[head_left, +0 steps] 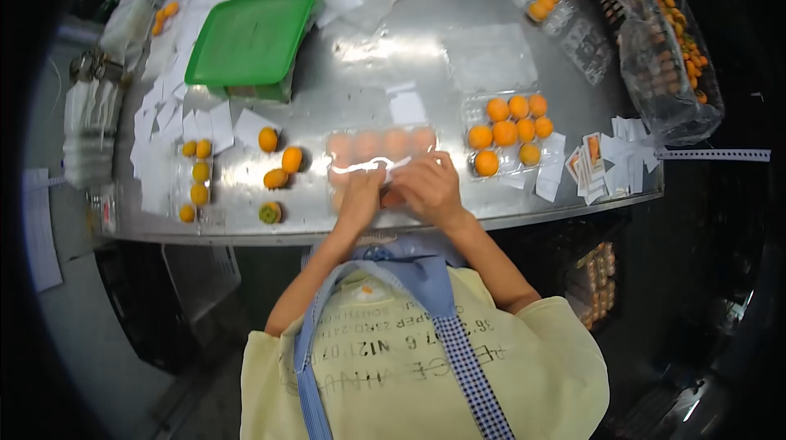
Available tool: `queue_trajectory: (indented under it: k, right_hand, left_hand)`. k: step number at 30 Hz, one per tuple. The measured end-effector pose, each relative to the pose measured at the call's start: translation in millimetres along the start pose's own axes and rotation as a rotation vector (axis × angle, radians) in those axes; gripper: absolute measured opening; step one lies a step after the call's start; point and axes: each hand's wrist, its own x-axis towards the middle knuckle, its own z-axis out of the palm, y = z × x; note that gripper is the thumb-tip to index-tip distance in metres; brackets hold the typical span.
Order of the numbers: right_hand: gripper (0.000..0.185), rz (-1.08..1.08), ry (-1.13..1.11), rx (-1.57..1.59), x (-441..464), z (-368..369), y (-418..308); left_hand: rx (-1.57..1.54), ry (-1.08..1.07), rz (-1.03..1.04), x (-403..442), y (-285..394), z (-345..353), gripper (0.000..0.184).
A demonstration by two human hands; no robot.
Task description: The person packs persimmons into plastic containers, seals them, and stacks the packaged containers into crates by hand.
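A closed clear plastic tray (381, 144) of pale-looking orange fruit lies near the table's front edge, directly ahead of me. My left hand (361, 196) rests on its front part with the fingers pressed together. Beside it, my right hand (427, 188) has bent fingers at the tray's front right; what lies under them is too small to make out. To the right, an open clear tray (505, 134) holds several orange fruits. Several loose fruits (291, 159) sit left of the closed tray, one of them greenish (270, 212).
A green-lidded box (250, 39) stands at the back left among white paper slips (223, 125). Another tray of fruit (199, 171) lies at left. Printed cards (588, 163) and a plastic bag of fruit (667, 55) are at right. The steel table (327, 231) ends just before my body.
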Motion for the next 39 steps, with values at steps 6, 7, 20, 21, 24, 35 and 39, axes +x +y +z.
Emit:
queue_trajectory:
  k: [6, 7, 20, 21, 24, 35, 39]
  right_hand:
    - [0.019, 0.126, -0.007, 0.084, -4.0, 9.2, -13.7]
    - [0.019, 0.116, -0.026, 0.066, -6.3, 5.1, -13.0]
    - [0.014, 0.117, -0.047, 0.091, -4.9, 14.0, -10.6]
    - [0.013, 0.125, -0.049, 0.097, -4.9, 13.9, -11.0]
    - [0.014, 0.131, -0.059, 0.100, -5.3, 12.5, -11.7]
    - [0.020, 0.114, -0.004, 0.075, -12.9, 18.4, -12.0]
    - [0.017, 0.093, 0.012, 0.065, -15.4, 19.6, -11.1]
  left_hand:
    - [-0.177, -0.012, -0.094, -7.9, -13.8, -2.3, 0.045]
    - [-0.230, -0.020, -0.110, -8.6, -17.0, 4.3, 0.045]
    - [-0.119, -0.049, -0.122, -7.6, -23.1, -4.4, 0.047]
    - [-0.097, -0.054, -0.117, -5.9, -29.0, -4.3, 0.047]
    - [-0.062, -0.067, -0.121, -3.8, -35.0, -3.1, 0.048]
    - [-0.146, -0.005, -0.148, -7.5, -24.1, 1.6, 0.054]
    - [-0.111, 0.010, -0.152, -9.1, -20.8, 1.2, 0.055]
